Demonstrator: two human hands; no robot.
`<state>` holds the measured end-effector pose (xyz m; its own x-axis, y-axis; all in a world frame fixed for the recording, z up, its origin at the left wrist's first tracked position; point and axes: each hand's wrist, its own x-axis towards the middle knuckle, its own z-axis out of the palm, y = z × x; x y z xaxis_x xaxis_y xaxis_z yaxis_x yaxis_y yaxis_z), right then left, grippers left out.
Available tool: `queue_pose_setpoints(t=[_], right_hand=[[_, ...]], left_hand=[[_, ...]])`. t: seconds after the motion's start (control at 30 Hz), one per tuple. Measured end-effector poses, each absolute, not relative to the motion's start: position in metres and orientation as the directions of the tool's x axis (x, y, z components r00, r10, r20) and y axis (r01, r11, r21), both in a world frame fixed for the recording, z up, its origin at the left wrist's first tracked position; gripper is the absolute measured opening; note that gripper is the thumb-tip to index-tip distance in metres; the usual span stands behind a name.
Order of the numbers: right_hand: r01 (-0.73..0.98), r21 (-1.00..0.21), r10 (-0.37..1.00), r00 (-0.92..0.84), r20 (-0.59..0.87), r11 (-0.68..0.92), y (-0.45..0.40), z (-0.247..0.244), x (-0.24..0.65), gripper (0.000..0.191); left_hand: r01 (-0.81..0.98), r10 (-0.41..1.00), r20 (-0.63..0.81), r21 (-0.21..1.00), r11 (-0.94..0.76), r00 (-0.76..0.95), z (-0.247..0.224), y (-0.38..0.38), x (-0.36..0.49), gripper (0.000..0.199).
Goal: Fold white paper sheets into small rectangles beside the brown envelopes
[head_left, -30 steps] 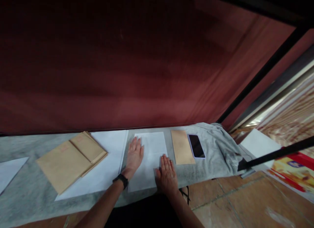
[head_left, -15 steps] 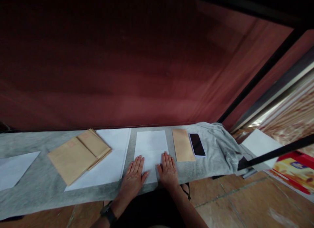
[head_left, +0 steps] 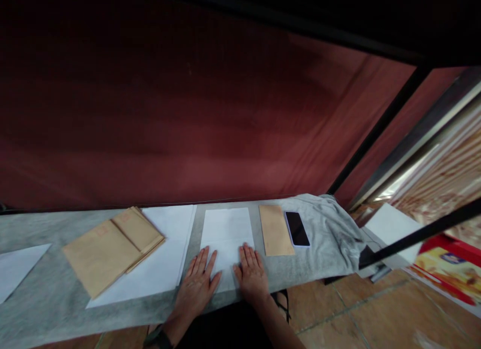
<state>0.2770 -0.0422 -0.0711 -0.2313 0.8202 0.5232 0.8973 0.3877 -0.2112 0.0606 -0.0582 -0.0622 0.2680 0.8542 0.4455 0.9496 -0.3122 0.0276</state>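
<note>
Bare left hand point(head_left: 195, 288) and right hand point(head_left: 251, 278) partly hide the white paper sheet point(head_left: 228, 227); I cannot read the reddish print point(head_left: 102, 231) on brown paper envelopes point(head_left: 98, 264).

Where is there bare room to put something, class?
Bare grey cloth lies between the leftmost sheet and the brown envelopes, also right of the phone, rumpled. Crowded: the middle sheet, under left hand and right hand; envelopes overlapping white paper.

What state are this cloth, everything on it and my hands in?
Cloth: spread out, rumpled at its right end.
Middle paper: flat, partly covered by hands.
Left hand: open, palm down, near left edge.
Right hand: open, palm down, near right edge.
Single envelope: flat.
Phone: screen up, dark.
White sheets: flat, partly covered.
Envelope pile: overlapping, askew on those sheets.
Leftmost sheet: partly out of view.
</note>
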Motion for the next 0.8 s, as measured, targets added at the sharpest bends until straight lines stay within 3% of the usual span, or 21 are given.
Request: queue_pose_setpoints(t=[0.27,0.47,0.63,0.8], right_hand=[[0.931,-0.173,0.828,-0.189,0.528,0.323,-0.047,-0.073,0.29,0.063],[0.938,-0.17,0.849,-0.183,0.496,0.302,-0.048,-0.07,0.289,0.062],[0.935,-0.147,0.821,-0.2,0.535,0.324,-0.046,-0.074,0.29,0.055],[0.931,-0.167,0.804,-0.178,0.567,0.324,-0.046,-0.071,0.287,0.057]], left_hand=[[0.965,0.866,0.441,0.0,-0.262,0.236,-0.078,-0.055,0.052,0.073],[0.982,0.898,0.412,0.035,-0.183,0.153,-0.083,-0.048,0.074,0.066],[0.937,0.899,0.321,0.082,-0.339,0.297,-0.073,-0.019,0.129,0.057],[0.948,0.929,0.249,0.093,-0.306,0.275,-0.065,0.024,0.132,0.058]])
